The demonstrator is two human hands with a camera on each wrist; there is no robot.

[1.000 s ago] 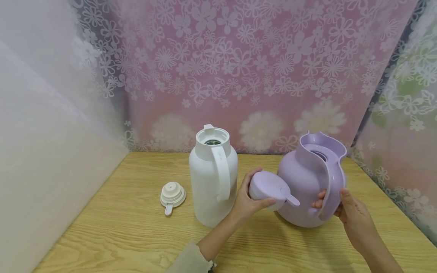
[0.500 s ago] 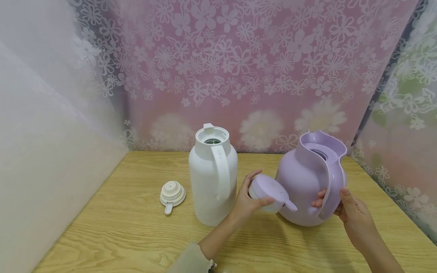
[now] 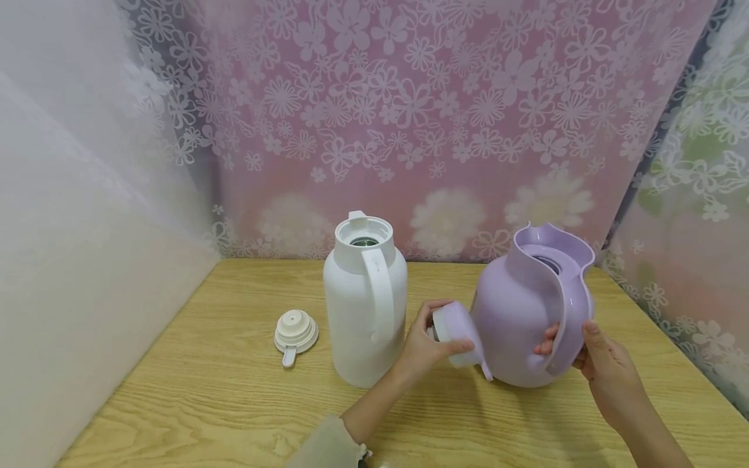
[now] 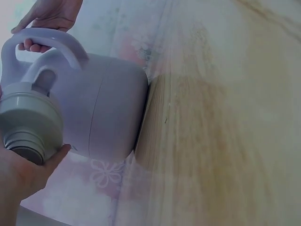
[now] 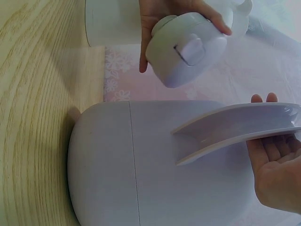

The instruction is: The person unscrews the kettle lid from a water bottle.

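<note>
My left hand (image 3: 422, 346) holds a light purple lid (image 3: 461, 330) by its sides, between thumb and fingers. The lid is tipped on edge; its tab points down toward the jug, and in the left wrist view its stepped grey stopper (image 4: 27, 141) shows. Just right of it a purple vacuum jug (image 3: 504, 328) stands on the table, mouth uncovered. My right hand (image 3: 611, 374) grips the jug's handle (image 5: 235, 127), fingers passed through the loop and thumb on the outside.
A white vacuum jug (image 3: 354, 312) with an uncovered mouth stands close behind my left forearm. Left of it a cream lid (image 3: 296, 330) lies stopper side up on the wooden table (image 3: 234, 416). Flowered curtains (image 3: 409, 130) hang at the back and right.
My left hand has turned the purple lid from top face up to on edge, its tab swinging downward. The right hand and both jugs have stayed put.
</note>
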